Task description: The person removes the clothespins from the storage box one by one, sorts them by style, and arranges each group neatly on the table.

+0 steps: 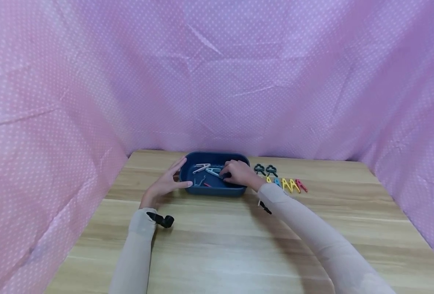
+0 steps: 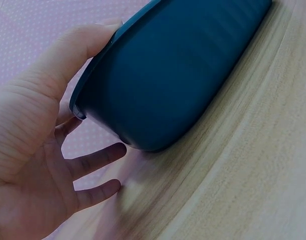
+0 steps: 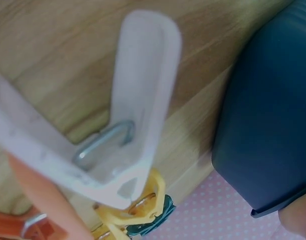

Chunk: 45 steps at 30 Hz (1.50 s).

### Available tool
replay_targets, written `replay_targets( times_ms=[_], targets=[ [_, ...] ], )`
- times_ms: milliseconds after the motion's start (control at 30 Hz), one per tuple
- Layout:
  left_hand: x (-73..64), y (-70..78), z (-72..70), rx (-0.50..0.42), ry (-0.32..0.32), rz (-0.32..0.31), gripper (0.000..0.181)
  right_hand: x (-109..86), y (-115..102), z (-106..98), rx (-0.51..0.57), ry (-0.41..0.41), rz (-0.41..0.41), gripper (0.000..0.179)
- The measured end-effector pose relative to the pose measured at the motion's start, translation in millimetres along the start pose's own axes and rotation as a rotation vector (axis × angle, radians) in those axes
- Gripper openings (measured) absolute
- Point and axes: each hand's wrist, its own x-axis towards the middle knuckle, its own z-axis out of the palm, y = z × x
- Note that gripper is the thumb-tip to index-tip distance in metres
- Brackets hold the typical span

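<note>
A dark blue plastic basin point(image 1: 215, 191) stands on the table with several clips inside. Among these are a pale pink clip point(image 1: 201, 167), a light blue clip point(image 1: 214, 173) and a small red piece point(image 1: 207, 185). My left hand point(image 1: 165, 182) is at the basin's left end, thumb on the rim. In the left wrist view the other fingers point(image 2: 97, 162) spread outside the wall. My right hand point(image 1: 240, 173) reaches over the right rim into the basin, fingers bent down near a dark patch beside the light blue clip. Whether they pinch anything is hidden.
Right of the basin lie dark green clips point(image 1: 271, 170), and nearer, a row with yellow clips point(image 1: 285, 184), a blue one and a red clip point(image 1: 301, 185). Close to the right wrist camera are a white clip point(image 3: 142, 90) and an orange clip point(image 3: 42, 200). Pink dotted cloth point(image 1: 217, 102) surrounds the table.
</note>
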Motion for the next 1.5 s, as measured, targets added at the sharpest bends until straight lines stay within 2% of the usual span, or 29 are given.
replay_targets(
  times_ms=[167,333,533,800,967,1100,1233,1300,1367,1500],
  targets=[
    [2.0,2.5,-0.8,0.021,-0.007,-0.002,0.098,0.3,3,0,-0.003,-0.002,-0.001,0.022],
    [2.6,1.7,-2.0,0.011,0.004,-0.005,0.097,1.8,3,-2,0.012,0.018,-0.007,0.019],
    [0.9,-0.5,-2.0,0.017,-0.005,-0.017,0.097,2.3,3,-1,0.019,-0.005,0.005,0.017],
    [2.2,0.8,-4.5,0.003,0.009,-0.013,0.097,5.0,3,-4,-0.006,0.014,0.007,0.015],
    [-0.4,2.4,-0.6,0.025,0.0,-0.016,0.097,0.5,2,-2,0.015,-0.013,0.018,0.014],
    [-6.3,12.5,1.9,0.003,-0.019,-0.021,0.097,-2.7,1,-2,0.021,-0.038,-0.008,0.015],
    [-10.9,33.2,-1.9,-0.009,-0.022,-0.011,0.096,-2.3,2,-6,0.037,-0.01,-0.029,0.012],
    [-11.1,37.7,-3.4,-0.002,-0.021,-0.011,0.095,-1.3,3,-8,0.059,0.007,-0.021,0.011],
    [-9.7,33.6,-3.0,0.003,-0.021,-0.021,0.096,-0.6,3,-8,0.081,0.011,-0.007,0.009],
    [-7.1,13.2,0.9,0.004,-0.009,-0.017,0.097,-0.6,2,-5,0.1,-0.02,0.032,0.008]
  ],
)
